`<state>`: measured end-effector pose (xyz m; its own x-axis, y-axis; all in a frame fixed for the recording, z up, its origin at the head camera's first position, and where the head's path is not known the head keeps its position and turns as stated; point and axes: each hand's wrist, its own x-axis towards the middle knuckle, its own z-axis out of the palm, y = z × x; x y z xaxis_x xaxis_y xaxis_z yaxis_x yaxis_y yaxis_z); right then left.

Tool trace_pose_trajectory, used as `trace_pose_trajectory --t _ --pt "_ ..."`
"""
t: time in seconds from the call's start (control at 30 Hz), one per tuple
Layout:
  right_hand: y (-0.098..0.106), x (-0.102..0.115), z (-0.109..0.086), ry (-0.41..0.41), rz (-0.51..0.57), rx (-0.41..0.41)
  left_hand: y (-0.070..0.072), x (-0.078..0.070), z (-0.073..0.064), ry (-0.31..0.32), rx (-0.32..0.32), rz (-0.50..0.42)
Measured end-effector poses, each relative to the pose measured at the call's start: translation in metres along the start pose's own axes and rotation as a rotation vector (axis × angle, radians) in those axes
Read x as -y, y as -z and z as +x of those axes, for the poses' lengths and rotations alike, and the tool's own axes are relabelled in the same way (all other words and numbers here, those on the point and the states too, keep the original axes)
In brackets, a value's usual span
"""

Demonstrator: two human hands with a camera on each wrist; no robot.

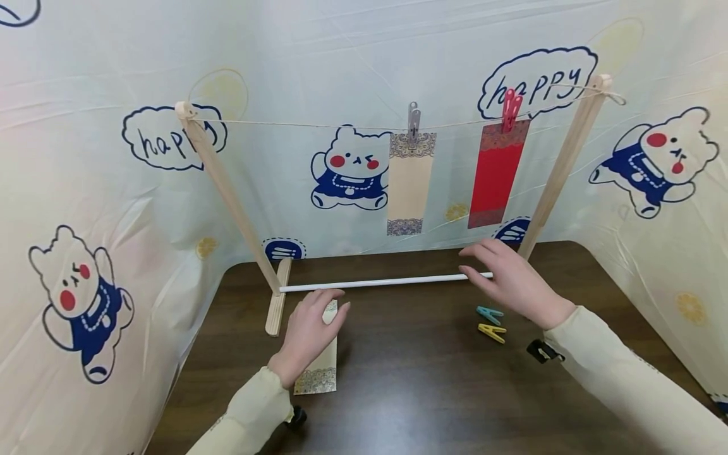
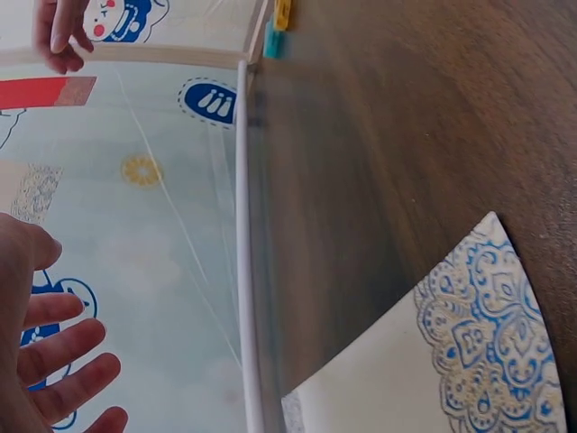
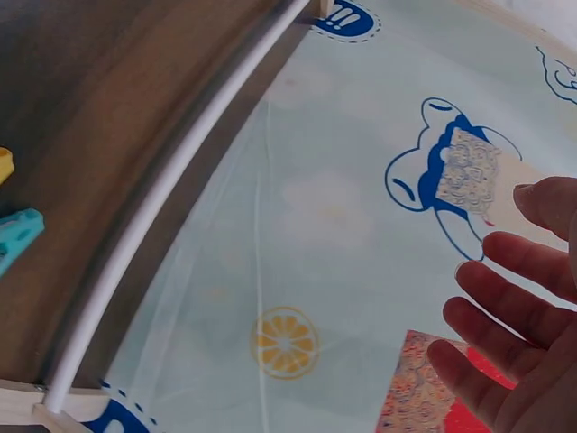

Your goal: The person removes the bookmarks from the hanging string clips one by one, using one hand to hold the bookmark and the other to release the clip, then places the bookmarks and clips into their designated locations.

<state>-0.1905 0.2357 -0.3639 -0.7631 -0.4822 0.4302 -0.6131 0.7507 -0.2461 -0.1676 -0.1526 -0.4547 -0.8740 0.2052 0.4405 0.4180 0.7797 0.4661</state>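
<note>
Fingers spread and loosely bent, my left hand (image 1: 309,325) hovers over a cream card with a patterned end (image 1: 321,376) on the table, hiding part of it. Nothing is in that hand. My right hand (image 1: 514,278), also holding nothing, is beside the right wooden post, above and behind a blue clothespin (image 1: 490,315) and a yellow clothespin (image 1: 492,333). On the string (image 1: 307,124), a grey clothespin (image 1: 413,123) holds up a cream card (image 1: 408,189). Right of it, a red clothespin (image 1: 510,110) holds a red card (image 1: 496,177).
A left wooden post (image 1: 227,196) and a right wooden post (image 1: 569,164) carry the string. Low between them runs a white rod (image 1: 375,282). The left post stands on a flat wooden foot (image 1: 275,316). Printed sheeting (image 1: 341,57) surrounds the dark table (image 1: 409,366).
</note>
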Motion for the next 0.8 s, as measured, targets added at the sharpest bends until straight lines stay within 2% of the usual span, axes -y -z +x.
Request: trace_pose_trajectory --t 0.2,0.4,0.57,0.8 --pt "0.003 0.001 0.006 0.062 -0.018 -0.036 0.0 -0.005 0.006 -0.005 0.006 -0.025" --pt "0.009 0.004 0.012 0.039 -0.008 -0.032 -0.003 -0.008 0.013 0.003 0.004 -0.074" --pt "0.015 0.007 0.016 0.035 0.001 -0.04 -0.006 -0.01 0.018 0.005 -0.011 -0.11" --pt "0.02 0.011 0.026 0.084 -0.004 -0.081 -0.009 -0.015 0.027 -0.022 -0.057 -0.144"
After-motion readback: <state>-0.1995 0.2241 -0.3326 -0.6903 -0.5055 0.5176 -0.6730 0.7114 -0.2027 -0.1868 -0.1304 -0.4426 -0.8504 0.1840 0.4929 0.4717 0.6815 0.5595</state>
